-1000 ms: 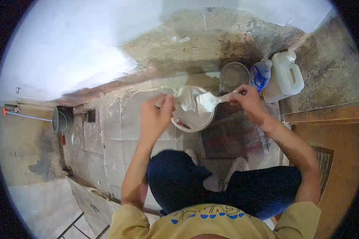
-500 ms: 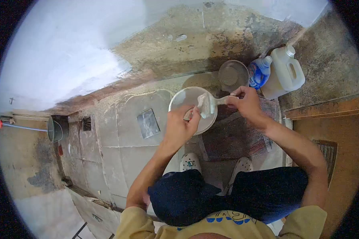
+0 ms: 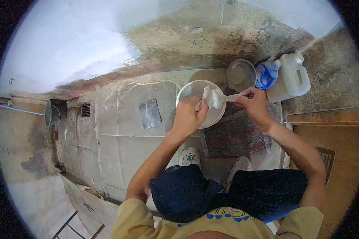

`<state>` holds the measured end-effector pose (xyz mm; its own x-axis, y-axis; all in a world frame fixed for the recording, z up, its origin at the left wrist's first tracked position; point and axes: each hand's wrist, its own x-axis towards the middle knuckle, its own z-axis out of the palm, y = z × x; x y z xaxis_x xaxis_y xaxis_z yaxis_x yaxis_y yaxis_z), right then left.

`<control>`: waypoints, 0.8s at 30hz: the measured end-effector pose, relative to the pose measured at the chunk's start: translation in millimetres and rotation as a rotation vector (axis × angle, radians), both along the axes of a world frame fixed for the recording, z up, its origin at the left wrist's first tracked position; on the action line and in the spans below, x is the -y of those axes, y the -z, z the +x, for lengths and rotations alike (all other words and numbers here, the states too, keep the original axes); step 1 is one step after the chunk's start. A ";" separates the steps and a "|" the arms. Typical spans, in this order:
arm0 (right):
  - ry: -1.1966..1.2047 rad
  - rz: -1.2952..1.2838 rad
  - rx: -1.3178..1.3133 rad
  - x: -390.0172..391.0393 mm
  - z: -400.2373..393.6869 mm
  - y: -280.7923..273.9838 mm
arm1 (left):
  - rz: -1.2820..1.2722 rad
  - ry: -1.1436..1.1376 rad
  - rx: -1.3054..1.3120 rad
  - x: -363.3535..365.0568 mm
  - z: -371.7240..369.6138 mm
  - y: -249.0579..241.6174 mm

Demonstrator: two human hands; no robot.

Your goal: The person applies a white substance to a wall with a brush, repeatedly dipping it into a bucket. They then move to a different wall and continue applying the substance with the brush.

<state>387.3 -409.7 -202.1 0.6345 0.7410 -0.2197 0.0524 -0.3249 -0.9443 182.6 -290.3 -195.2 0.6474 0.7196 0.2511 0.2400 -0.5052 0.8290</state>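
Note:
A paintbrush (image 3: 218,98) with a whitish, coated head is held level above a round white bucket (image 3: 180,91). My right hand (image 3: 254,104) pinches the end of its handle. Closed at the head end, my left hand (image 3: 190,115) has its thumb and fingers against the pale bristles; its fingertips are partly hidden. Below both hands, the bucket stands on the floor, its inside partly covered by my left hand and the brush.
Behind my right hand stand a grey-rimmed tub (image 3: 241,75), a blue bottle (image 3: 267,73) and a whitish jug (image 3: 293,79). A dark flat tile (image 3: 150,114) lies on the floor, near a woven mat (image 3: 239,137). A black bucket (image 3: 55,113) is at far left, beside a partly whitened wall (image 3: 87,40).
My left hand has turned slightly at the bristles, and the brush head shows a different side. The view has shifted a little; my right hand keeps its hold on the handle.

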 end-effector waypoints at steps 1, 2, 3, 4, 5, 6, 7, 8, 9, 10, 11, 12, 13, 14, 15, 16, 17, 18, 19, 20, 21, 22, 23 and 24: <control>-0.017 -0.026 0.006 0.7 1.5 0.0 | 0.028 0.008 0.000 -0.7 -0.4 2.6; -0.034 -0.055 0.013 1.5 2.0 -0.3 | 0.055 0.015 0.000 -1.0 -0.7 5.5; -0.037 -0.056 0.015 1.7 2.2 -0.6 | 0.054 0.013 0.002 -1.6 0.1 8.5; -0.042 -0.054 0.014 2.2 2.1 -1.2 | 0.062 0.008 -0.003 -2.0 1.3 11.5; -0.048 -0.052 0.015 2.5 2.2 -2.1 | 0.071 0.004 -0.007 -2.4 2.3 13.9; -0.050 -0.052 0.017 2.8 2.7 -1.2 | 0.072 0.002 -0.004 -3.6 2.8 15.9; -0.034 -0.062 0.081 3.3 3.1 2.1 | 0.102 -0.005 -0.022 -5.2 2.6 17.3; -0.018 -0.072 0.145 3.9 3.7 6.0 | 0.132 -0.013 -0.040 -6.0 2.1 16.7; -0.018 -0.071 0.148 4.1 4.4 11.4 | 0.134 -0.013 -0.037 -6.5 0.8 16.1; -0.019 -0.067 0.185 4.1 5.2 16.8 | 0.104 -0.035 -0.034 -6.9 -1.3 15.3; -0.020 -0.063 0.222 3.3 4.1 14.0 | 0.075 -0.057 -0.031 -7.1 -3.4 12.1; -0.018 -0.064 0.224 4.0 3.1 11.1 | 0.074 -0.055 -0.029 -6.3 -7.7 8.8; -0.057 -0.081 0.233 4.5 1.2 8.9 | -0.031 -0.115 -0.021 -4.8 -14.3 4.2; -0.095 -0.097 0.241 4.7 -0.9 5.4 | -0.136 -0.174 -0.015 -3.1 -20.6 -1.7; -0.093 -0.098 0.240 5.4 -0.7 8.5 | -0.137 -0.172 -0.016 -1.6 -27.9 -6.0; -0.049 -0.061 0.213 4.9 -1.5 13.0 | -0.140 -0.186 -0.028 -0.3 -35.9 -10.0; -0.005 -0.023 0.187 4.1 -3.2 14.5 | -0.142 -0.202 -0.039 0.7 -41.1 -13.4; -0.008 -0.023 0.184 4.8 -3.6 14.7 | -0.142 -0.204 -0.042 1.5 -43.8 -16.3; 0.006 -0.017 0.148 6.5 -3.4 14.1 | -0.086 -0.162 -0.074 2.1 -46.6 -18.7; 0.019 -0.012 0.113 6.3 -5.7 8.8 | -0.031 -0.120 -0.105 2.4 -49.2 -19.7; 0.013 -0.012 0.112 6.4 -8.4 3.6 | -0.032 -0.126 -0.107 3.3 -49.0 -18.5; 0.021 0.007 0.041 7.3 -10.6 -2.1 | 0.047 -0.065 -0.097 5.5 -45.3 -15.8; 0.030 0.025 -0.028 7.9 -12.2 -6.3 | 0.125 -0.002 -0.085 9.4 -40.5 -14.9; 0.028 0.021 -0.025 8.3 -11.5 -4.8 | 0.122 -0.004 -0.082 15.5 -36.1 -15.5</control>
